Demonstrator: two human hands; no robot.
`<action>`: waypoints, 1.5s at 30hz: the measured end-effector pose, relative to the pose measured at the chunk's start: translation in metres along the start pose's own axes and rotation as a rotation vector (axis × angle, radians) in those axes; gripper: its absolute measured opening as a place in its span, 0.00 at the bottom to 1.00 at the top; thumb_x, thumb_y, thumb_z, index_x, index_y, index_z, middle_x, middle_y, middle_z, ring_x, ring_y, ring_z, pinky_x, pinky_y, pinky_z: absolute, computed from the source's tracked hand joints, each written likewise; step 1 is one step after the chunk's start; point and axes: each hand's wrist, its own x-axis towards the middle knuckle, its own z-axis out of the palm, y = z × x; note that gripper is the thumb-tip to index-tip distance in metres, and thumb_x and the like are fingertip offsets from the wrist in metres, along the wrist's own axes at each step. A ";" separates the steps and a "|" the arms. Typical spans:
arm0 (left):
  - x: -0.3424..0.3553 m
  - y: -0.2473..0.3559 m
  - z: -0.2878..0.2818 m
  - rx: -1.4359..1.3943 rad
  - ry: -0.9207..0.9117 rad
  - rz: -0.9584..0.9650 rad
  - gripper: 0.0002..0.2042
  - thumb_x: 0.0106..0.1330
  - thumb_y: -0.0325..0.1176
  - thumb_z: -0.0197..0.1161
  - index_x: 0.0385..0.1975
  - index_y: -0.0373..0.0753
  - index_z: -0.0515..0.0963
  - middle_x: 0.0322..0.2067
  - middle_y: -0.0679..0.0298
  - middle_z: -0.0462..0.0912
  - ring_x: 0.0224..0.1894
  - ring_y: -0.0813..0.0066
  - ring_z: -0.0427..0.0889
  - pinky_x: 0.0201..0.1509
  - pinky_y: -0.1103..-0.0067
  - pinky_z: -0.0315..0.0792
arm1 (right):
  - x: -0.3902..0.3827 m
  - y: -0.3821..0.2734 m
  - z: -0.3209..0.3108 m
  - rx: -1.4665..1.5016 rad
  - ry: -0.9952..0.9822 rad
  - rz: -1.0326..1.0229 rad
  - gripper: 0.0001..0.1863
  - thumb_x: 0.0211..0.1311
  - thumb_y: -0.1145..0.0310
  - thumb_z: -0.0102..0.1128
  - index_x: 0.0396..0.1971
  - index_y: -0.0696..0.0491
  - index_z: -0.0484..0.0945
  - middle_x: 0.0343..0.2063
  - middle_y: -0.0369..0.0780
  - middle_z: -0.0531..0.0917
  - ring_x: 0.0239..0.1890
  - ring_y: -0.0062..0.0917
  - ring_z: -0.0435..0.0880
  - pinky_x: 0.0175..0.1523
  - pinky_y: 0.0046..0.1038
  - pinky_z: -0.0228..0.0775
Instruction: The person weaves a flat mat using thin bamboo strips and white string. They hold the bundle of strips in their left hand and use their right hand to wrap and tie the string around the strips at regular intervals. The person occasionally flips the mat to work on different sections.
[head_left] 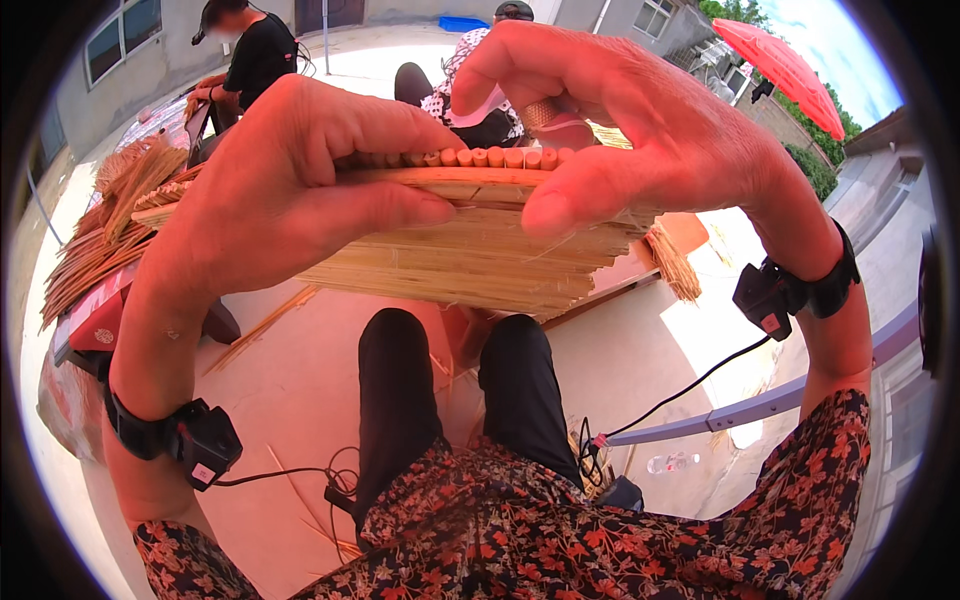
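Above the knees (398, 360), the stick mat (450, 262) has its edge pinched in the left hand (275, 180); the right hand (650, 120) arches its fingers wide. I'd keep that pinch firm, edge level.

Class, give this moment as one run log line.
left hand: grip closed on pale sticks | right hand: grip open beside sticks | person: background left

Stalk mat (450, 262): pale yellow, right end ragged
Top edge (495, 158): row of rounded nubs
Pose: I hold it raised
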 end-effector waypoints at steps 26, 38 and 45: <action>-0.104 0.019 0.047 0.419 0.722 -0.123 0.17 0.61 0.18 0.69 0.51 0.28 0.81 0.40 0.57 0.88 0.42 0.77 0.83 0.50 0.80 0.77 | -0.067 0.086 0.192 1.098 0.501 0.475 0.39 0.78 0.41 0.38 0.75 0.54 0.54 0.44 0.41 0.82 0.43 0.25 0.84 0.53 0.29 0.75; -0.037 -0.059 0.217 0.595 0.317 0.291 0.15 0.55 0.23 0.67 0.44 0.33 0.83 0.40 0.56 0.88 0.45 0.60 0.89 0.48 0.72 0.83 | -0.107 0.179 0.246 2.018 0.737 0.232 0.37 0.77 0.38 0.41 0.72 0.51 0.63 0.63 0.43 0.77 0.63 0.31 0.78 0.70 0.36 0.69; -0.010 -0.068 0.248 0.533 0.235 0.255 0.16 0.54 0.23 0.67 0.45 0.37 0.85 0.41 0.58 0.87 0.45 0.61 0.88 0.49 0.72 0.82 | -0.168 0.151 0.299 1.339 1.072 0.730 0.27 0.78 0.49 0.49 0.62 0.56 0.72 0.57 0.40 0.81 0.56 0.24 0.81 0.64 0.29 0.72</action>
